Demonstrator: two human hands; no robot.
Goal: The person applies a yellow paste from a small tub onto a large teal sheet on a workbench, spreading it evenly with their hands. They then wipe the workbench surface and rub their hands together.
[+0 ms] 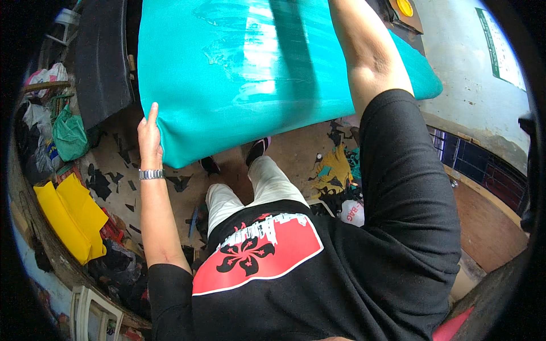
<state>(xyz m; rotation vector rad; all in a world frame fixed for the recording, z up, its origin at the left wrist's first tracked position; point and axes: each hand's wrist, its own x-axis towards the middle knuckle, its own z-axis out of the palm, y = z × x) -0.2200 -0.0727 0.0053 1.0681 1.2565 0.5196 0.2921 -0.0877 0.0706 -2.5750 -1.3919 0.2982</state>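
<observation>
Left hand [149, 136] gripping teal sheet [227, 96], glossy, curved

A black short-sleeved T-shirt [355, 273] bears a white-edged red panel [290, 256] with a black five-petalled flower [249, 254], worn with off-white trousers [274, 183], dark shoes [258, 149] and a silver linked wristband [151, 174].

The view's top edge cuts off the far side of the teal sheet [227, 96] and, past the right forearm [369, 51], the right grip. Most fingers of the left grip [150, 136] hide behind the sheet's near-left corner. Its near edge covers parts of both shoes [259, 149]. The wall poster's [500, 50] lettering is illegibly small.
</observation>
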